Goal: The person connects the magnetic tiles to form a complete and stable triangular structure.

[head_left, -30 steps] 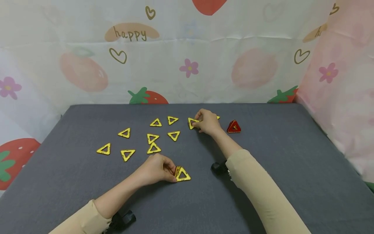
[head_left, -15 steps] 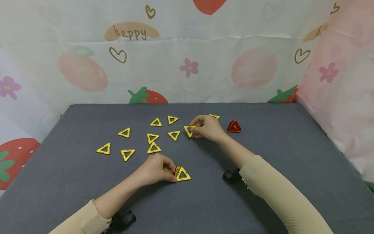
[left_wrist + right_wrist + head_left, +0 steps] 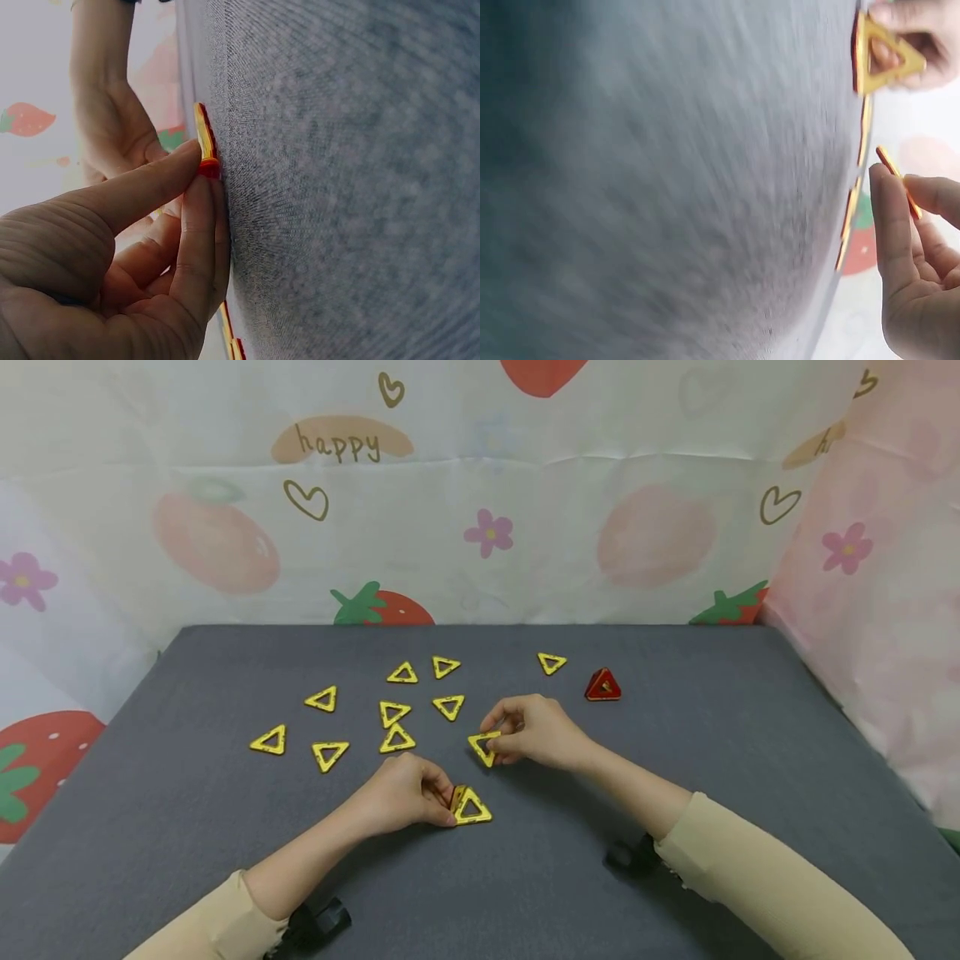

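At the front middle of the table in the head view, my left hand (image 3: 405, 795) pinches the left side of a small joined piece of yellow triangular tiles (image 3: 472, 810). In the left wrist view, thumb and fingertips press its red-and-yellow edge (image 3: 208, 163) close to the cloth. My right hand (image 3: 543, 732) pinches a single hollow yellow triangle tile (image 3: 477, 745) between thumb and fingers. That tile is off the table, just behind the joined piece and apart from it. The right wrist view shows the held tile (image 3: 897, 180) nearly edge-on.
Several loose yellow triangle tiles (image 3: 330, 755) lie flat to the left and behind the hands. One more yellow tile (image 3: 551, 663) lies at the back, left of a red triangular pyramid (image 3: 603, 686). Grey cloth (image 3: 750, 760) covers the table; a printed curtain (image 3: 555, 527) hangs behind.
My right hand has lifted the yellow triangle tile from the back and brought it toward the front, close to the joined piece. The left hand has stayed in place.
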Demonstrator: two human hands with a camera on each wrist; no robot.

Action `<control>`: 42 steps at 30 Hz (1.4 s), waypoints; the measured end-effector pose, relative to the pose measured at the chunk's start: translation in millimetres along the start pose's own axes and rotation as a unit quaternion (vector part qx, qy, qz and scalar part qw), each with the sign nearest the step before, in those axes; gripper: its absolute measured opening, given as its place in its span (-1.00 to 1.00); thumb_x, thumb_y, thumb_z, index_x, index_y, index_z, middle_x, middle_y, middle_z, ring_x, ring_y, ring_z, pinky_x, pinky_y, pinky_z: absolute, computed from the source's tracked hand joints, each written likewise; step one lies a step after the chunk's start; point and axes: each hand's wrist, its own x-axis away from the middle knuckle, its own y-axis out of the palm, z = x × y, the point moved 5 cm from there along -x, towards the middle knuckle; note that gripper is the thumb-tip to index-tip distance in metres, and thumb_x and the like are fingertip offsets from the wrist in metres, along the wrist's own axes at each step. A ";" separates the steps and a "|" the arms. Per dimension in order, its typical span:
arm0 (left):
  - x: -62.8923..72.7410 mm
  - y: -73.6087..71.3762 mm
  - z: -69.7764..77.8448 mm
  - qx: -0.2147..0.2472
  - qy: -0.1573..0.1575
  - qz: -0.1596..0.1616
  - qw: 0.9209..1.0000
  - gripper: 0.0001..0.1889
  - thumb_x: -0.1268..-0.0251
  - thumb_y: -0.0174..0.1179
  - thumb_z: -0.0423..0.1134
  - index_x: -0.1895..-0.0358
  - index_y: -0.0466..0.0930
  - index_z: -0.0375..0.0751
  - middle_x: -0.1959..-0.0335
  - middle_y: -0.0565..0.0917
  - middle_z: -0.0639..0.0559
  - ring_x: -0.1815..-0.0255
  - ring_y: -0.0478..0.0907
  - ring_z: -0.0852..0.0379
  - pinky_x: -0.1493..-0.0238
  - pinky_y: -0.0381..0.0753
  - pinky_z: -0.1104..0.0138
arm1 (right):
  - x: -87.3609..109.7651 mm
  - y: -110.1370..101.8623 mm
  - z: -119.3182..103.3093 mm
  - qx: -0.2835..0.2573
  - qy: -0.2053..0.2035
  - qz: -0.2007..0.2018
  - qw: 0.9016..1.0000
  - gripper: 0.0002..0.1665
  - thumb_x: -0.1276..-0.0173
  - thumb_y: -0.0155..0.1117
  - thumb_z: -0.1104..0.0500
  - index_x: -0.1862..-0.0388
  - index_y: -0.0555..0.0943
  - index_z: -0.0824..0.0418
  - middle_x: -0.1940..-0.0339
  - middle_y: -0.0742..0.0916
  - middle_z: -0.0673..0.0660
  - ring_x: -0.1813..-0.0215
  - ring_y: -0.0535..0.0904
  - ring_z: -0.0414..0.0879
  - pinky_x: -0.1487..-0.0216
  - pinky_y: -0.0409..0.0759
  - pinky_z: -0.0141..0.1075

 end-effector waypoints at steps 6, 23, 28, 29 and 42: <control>0.4 -0.1 1.5 -0.001 0.002 0.000 1.000 -0.85 0.04 0.52 -0.32 0.39 0.74 -0.22 0.51 0.76 0.02 0.54 0.60 0.30 0.45 0.58 0.39 | 16.9 13.4 -5.6 0.011 -0.018 -0.033 0.999 -0.83 -0.30 0.37 0.25 0.12 0.70 0.17 0.45 0.76 0.13 0.42 0.73 -0.15 0.31 0.73 -0.25; 0.6 -0.2 1.7 -0.005 0.008 -0.003 1.000 -0.85 0.03 0.51 -0.34 0.37 0.73 -0.24 0.49 0.76 0.00 0.52 0.60 0.30 0.44 0.58 0.39 | 28.2 24.9 -8.2 0.093 -0.038 -0.039 0.994 -0.79 -0.19 0.32 0.32 0.20 0.73 0.12 0.57 0.73 0.00 0.57 0.64 -0.25 0.51 0.57 -0.34; 1.4 0.2 4.3 -0.009 0.012 -0.004 1.000 -0.85 0.03 0.51 -0.34 0.38 0.73 -0.25 0.48 0.76 0.00 0.52 0.61 0.31 0.45 0.58 0.40 | 28.8 25.2 -9.1 0.094 -0.039 -0.039 0.994 -0.81 -0.19 0.35 0.31 0.21 0.74 0.14 0.58 0.74 -0.01 0.58 0.62 -0.25 0.55 0.51 -0.36; 1.5 0.3 4.9 -0.011 0.014 -0.004 1.000 -0.85 0.03 0.51 -0.34 0.38 0.73 -0.24 0.48 0.76 0.00 0.52 0.61 0.31 0.45 0.58 0.41 | 29.0 25.2 -9.2 0.093 -0.039 -0.039 0.994 -0.80 -0.19 0.36 0.30 0.20 0.74 0.13 0.57 0.74 0.00 0.58 0.62 -0.25 0.55 0.50 -0.37; 1.8 -0.1 2.6 0.003 0.020 -0.011 1.000 -0.84 0.00 0.50 -0.32 0.35 0.72 -0.24 0.46 0.76 0.01 0.49 0.61 0.31 0.43 0.57 0.41 | 29.8 30.7 -11.0 0.083 -0.072 -0.066 0.992 -0.64 -0.05 0.57 0.25 0.12 0.75 0.14 0.44 0.78 -0.01 0.45 0.65 -0.31 0.39 0.61 -0.42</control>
